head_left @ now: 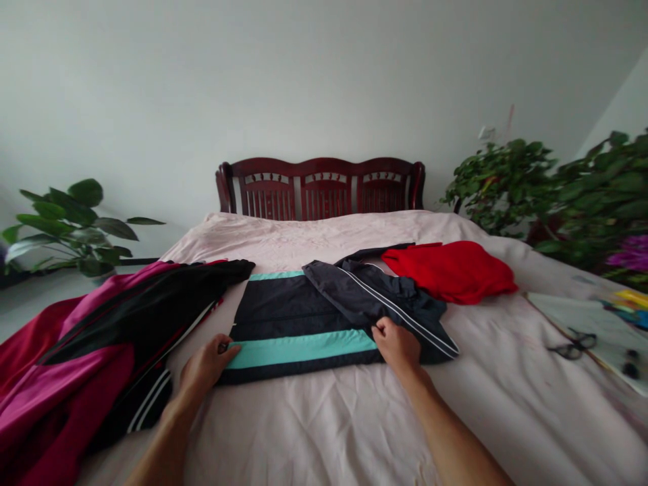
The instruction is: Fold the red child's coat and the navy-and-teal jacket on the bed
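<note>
A dark navy garment with teal bands (pixel 288 307) lies spread flat on the bed in front of me. My left hand (pixel 206 361) pinches its near left corner, at the end of the teal band. At the other end of that band, my right hand (pixel 399 344) is closed on the fabric, knuckles up. A dark grey section with white piping (pixel 374 290) slants across the garment's right part; whether it is a sleeve or a separate piece I cannot tell. Touching its far right side is a bunched red cloth (pixel 453 270).
Black, pink and red clothes (pixel 152 317) are heaped at left. The bed has a pale pink sheet (pixel 314 432) and a dark wooden headboard (pixel 327 189). Eyeglasses (pixel 574 344) rest on a pale board (pixel 602 324) at right. Potted plants (pixel 75 229) stand on both sides.
</note>
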A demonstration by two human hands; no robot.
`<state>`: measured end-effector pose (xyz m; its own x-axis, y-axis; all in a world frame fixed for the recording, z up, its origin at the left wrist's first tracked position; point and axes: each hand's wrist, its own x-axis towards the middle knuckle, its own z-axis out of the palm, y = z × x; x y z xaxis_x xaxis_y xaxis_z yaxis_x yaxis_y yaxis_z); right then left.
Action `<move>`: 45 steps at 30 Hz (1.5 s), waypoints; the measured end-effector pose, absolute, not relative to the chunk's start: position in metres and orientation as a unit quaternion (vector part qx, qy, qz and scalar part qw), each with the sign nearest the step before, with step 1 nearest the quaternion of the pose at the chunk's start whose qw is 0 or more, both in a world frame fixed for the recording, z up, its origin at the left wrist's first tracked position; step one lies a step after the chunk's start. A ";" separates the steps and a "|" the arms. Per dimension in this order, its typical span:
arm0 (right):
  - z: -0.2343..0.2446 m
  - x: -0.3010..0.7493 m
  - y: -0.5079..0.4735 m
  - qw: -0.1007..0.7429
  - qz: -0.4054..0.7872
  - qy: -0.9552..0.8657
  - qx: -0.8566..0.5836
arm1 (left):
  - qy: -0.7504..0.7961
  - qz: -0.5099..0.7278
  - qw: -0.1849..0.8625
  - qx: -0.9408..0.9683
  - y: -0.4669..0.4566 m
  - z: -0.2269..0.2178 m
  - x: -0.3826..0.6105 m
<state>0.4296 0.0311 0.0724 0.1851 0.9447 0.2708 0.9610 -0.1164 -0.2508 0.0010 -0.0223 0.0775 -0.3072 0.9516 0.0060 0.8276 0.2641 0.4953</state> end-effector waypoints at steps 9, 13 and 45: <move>0.075 0.424 0.022 0.321 -0.136 -0.774 -0.529 | 0.792 0.199 0.158 0.555 -0.019 0.076 0.001; 0.072 0.411 0.018 0.289 -0.109 -0.812 -0.496 | 0.795 0.193 0.157 0.554 -0.019 0.075 0.000; 0.059 0.406 0.031 0.281 -0.012 -0.784 -0.554 | 0.813 0.167 0.151 0.538 -0.020 0.080 0.005</move>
